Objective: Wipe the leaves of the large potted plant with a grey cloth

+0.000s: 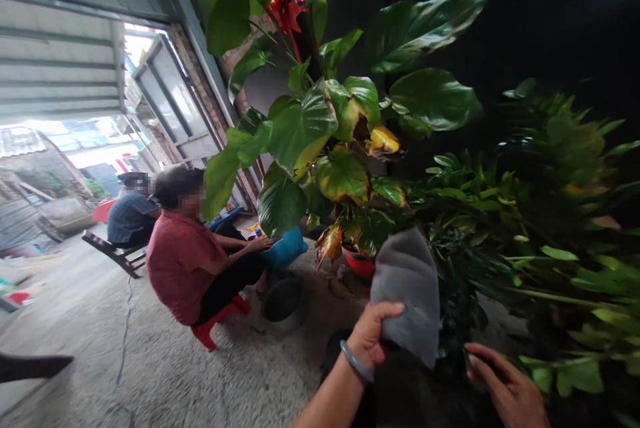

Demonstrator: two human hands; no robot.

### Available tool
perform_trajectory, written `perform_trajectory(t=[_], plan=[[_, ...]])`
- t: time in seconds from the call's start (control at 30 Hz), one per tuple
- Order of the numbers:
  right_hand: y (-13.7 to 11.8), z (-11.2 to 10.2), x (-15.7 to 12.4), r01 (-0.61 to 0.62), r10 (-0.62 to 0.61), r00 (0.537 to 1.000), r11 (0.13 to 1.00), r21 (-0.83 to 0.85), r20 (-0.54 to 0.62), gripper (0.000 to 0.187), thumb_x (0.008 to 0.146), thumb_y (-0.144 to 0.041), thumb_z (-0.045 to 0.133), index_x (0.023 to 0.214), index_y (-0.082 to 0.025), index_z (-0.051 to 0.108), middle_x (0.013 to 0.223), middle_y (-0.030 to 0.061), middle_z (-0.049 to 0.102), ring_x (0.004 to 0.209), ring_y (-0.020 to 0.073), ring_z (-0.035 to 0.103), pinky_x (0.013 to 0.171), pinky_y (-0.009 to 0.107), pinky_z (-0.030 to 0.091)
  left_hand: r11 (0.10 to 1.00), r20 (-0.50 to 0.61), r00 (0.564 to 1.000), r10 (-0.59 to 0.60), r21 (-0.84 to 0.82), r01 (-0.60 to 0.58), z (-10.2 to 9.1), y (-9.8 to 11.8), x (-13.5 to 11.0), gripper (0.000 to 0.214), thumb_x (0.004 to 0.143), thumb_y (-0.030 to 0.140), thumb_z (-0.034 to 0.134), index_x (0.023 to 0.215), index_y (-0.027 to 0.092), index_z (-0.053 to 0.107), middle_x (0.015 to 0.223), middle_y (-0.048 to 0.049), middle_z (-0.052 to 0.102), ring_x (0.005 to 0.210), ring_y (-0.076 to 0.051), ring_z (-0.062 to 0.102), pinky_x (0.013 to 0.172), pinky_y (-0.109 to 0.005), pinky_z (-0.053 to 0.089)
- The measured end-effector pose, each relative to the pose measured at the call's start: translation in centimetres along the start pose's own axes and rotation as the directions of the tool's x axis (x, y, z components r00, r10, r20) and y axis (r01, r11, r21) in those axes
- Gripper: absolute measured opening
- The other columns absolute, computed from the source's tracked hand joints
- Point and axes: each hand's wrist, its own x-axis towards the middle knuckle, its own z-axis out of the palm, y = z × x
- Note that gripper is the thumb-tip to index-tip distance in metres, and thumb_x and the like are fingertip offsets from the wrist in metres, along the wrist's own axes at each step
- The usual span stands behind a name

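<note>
My left hand (373, 335), with a pale bangle at the wrist, grips a flat grey sheet (407, 288) by its lower left edge, thumb on top. The piece is stiff-looking, with a rounded upper edge and a point at the bottom; what it is made of I cannot tell. Lower right is my right hand (507, 385), apart from the sheet. Its thumb and fingers are pinched together around a small dark thing that is too shaded to name. Dark leaves hang just behind both hands.
A big-leaved plant (305, 128) in a red pot (359, 265) stands ahead, with more foliage (560, 268) right. A seated person in a red shirt (183, 255) is on a red stool (220, 321), beside a dark bucket (283, 301). Another person (131, 211) sits behind. A cable (125, 335) crosses the concrete floor.
</note>
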Motion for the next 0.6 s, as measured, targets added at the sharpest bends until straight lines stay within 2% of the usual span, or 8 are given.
perform_trajectory(t=[0.07,0.17,0.23,0.33,0.4,0.43,0.5,0.6], plan=[[0.2,-0.3,0.0,-0.002,0.002,1.0,1.0,0.004,0.013,0.027,0.044,-0.05,0.066,0.058,-0.027,0.069,0.06,0.0022,0.069,0.048,0.022,0.062,0.045,0.029,0.05,0.99,0.0,0.995,-0.102,0.099,0.101,-0.9,-2.1,-0.8,0.034,0.043,0.011,0.063,0.076,0.015,0.068,0.068,-0.0047,0.069,0.072,-0.023,0.064,0.077,-0.036,0.047],[0.4,-0.6,0.1,-0.012,0.012,1.0,1.0,0.029,0.011,0.027,0.039,-0.051,0.067,0.051,-0.027,0.065,0.056,0.0039,0.068,0.042,0.0231,0.059,0.038,0.031,0.048,0.959,0.187,0.97,-0.158,0.265,0.105,-2.0,-3.0,-3.2,0.034,0.043,0.008,0.06,0.075,0.016,0.071,0.076,-0.0077,0.072,0.085,-0.029,0.065,0.078,-0.037,0.046],[0.4,-0.5,0.1,0.005,-0.005,1.0,1.0,0.016,-0.012,0.025,0.04,-0.05,0.065,0.05,-0.027,0.063,0.054,0.0034,0.067,0.042,0.022,0.057,0.038,0.03,0.047,0.964,0.323,0.942,-0.094,0.266,0.005,-2.0,-1.6,-4.3,0.036,0.045,0.008,0.061,0.078,0.017,0.071,0.083,-0.0068,0.072,0.09,-0.029,0.065,0.079,-0.036,0.046],[0.2,-0.1,0.0,0.029,-0.031,0.999,0.999,-0.041,-0.026,0.023,0.046,-0.048,0.064,0.055,-0.027,0.066,0.054,0.0012,0.065,0.046,0.0198,0.059,0.045,0.027,0.048,0.984,0.429,0.896,0.112,0.078,-0.16,-0.6,1.8,-3.9,0.039,0.044,0.013,0.064,0.082,0.017,0.07,0.087,-0.0055,0.072,0.09,-0.028,0.064,0.078,-0.035,0.047],[0.0,0.2,-0.1,0.031,-0.032,0.999,0.998,-0.054,-0.013,0.023,0.046,-0.048,0.064,0.055,-0.027,0.066,0.052,0.0006,0.063,0.045,0.0188,0.058,0.045,0.027,0.047,0.974,0.406,0.887,0.222,-0.045,-0.223,0.5,3.3,-2.5,0.038,0.041,0.018,0.068,0.078,0.013,0.069,0.083,-0.0071,0.071,0.083,-0.027,0.065,0.077,-0.034,0.048],[0.0,0.3,-0.1,0.032,-0.033,0.999,0.998,-0.055,-0.01,0.024,0.046,-0.048,0.064,0.056,-0.026,0.065,0.05,0.0004,0.062,0.044,0.0184,0.057,0.045,0.027,0.047,0.971,0.367,0.899,0.24,-0.075,-0.228,1.0,3.5,-1.7,0.036,0.04,0.02,0.07,0.076,0.012,0.069,0.079,-0.0078,0.071,0.078,-0.026,0.065,0.076,-0.034,0.048],[-0.1,0.4,-0.2,0.034,-0.035,0.999,0.998,-0.047,-0.021,0.025,0.045,-0.048,0.064,0.056,-0.026,0.065,0.048,0.0001,0.061,0.043,0.0181,0.056,0.044,0.027,0.046,0.984,0.27,0.947,0.176,-0.076,-0.161,1.3,2.5,-0.4,0.036,0.04,0.021,0.072,0.075,0.01,0.067,0.075,-0.0078,0.07,0.072,-0.023,0.065,0.075,-0.034,0.048],[-0.1,0.3,-0.3,0.035,-0.035,0.999,0.999,-0.021,-0.03,0.027,0.045,-0.048,0.064,0.059,-0.026,0.065,0.05,0.0,0.062,0.043,0.0189,0.058,0.042,0.027,0.046,1.0,0.122,0.992,-0.021,-0.007,0.022,0.2,-1.4,0.1,0.039,0.044,0.018,0.07,0.083,0.011,0.067,0.072,-0.0072,0.07,0.07,-0.023,0.064,0.075,-0.036,0.048]])
